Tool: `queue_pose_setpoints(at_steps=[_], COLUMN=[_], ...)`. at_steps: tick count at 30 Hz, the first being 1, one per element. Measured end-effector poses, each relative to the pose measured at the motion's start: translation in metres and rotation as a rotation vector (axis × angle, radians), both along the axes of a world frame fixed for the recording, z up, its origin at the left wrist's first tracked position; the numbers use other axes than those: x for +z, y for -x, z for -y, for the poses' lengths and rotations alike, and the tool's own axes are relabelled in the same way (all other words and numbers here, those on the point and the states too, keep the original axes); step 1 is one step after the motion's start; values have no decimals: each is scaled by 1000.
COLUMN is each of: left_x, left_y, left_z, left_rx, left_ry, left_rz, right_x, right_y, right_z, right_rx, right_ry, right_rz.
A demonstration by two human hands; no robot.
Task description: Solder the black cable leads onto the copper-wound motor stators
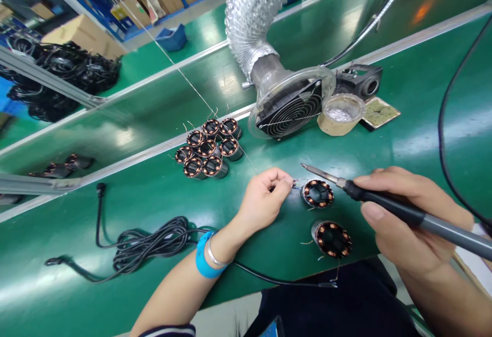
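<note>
My right hand [413, 219] grips a soldering iron [400, 205] by its dark handle, the tip pointing left above a motor stator [318, 194] with copper windings. Beside that stator, my left hand [265, 198] is closed in a pinch on thin wires [295, 184], whose ends show past the fingertips toward the windings. The iron's tip appears apart from the wires. Nearer to me sits a second stator [333, 238], tilted slightly, with loose copper leads. A black cable's stripped end [327, 285] lies close to one of these leads at the table edge.
Several more stators [207, 148] stand grouped at the back. A fume extractor [290, 109] with a silver duct faces the work. Beside it are a round tub [341, 114], a sponge tray [380, 112] and an iron holder [359, 81]. A coiled black cable [149, 245] lies left.
</note>
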State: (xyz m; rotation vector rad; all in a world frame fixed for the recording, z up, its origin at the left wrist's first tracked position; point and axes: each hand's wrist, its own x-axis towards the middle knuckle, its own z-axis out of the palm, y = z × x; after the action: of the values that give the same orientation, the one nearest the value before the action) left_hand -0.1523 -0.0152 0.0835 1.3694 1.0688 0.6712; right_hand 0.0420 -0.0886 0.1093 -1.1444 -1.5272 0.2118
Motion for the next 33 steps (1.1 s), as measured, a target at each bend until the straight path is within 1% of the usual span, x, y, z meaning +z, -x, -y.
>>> queue_pose_setpoints(at_steps=[2,5,6,10,14,16,19,22,25,28,31,33], left_x=[0,0,0,-2,-5,-3,6,13,11,7,6,7], left_y=[0,0,0,1,6,9,14,16,14,10,6,3], left_z=[0,-1,-1,0,0,-1,-2,-4,-4,-3,0,2], left_rx=[0,-11,-19,-80,-168,-221,-308,-328,-292,-278,-258,-221], left_ry=[4,12,17,39,42,29,-57,-101,-12,113,329,457], left_rz=[3,7,10,31,77,78,-24,-103,-57,22,135,191], right_x=[-3,-6,-5,-5,-6,-6,-4,-6,-11,-15,-17,-17], right_y=[1,4,6,13,17,16,12,8,8,10,12,12], right_z=[-1,-5,-8,-25,-39,-41,-40,-36,-33,-31,-32,-32], right_rx=[4,-14,-5,111,226,278,309,330,360,344,324,301], right_ry=[-20,24,38,37,83,94,65,81,92,69,37,2], right_rz=[-44,-86,-50,237,363,395,397,380,375,365,349,323])
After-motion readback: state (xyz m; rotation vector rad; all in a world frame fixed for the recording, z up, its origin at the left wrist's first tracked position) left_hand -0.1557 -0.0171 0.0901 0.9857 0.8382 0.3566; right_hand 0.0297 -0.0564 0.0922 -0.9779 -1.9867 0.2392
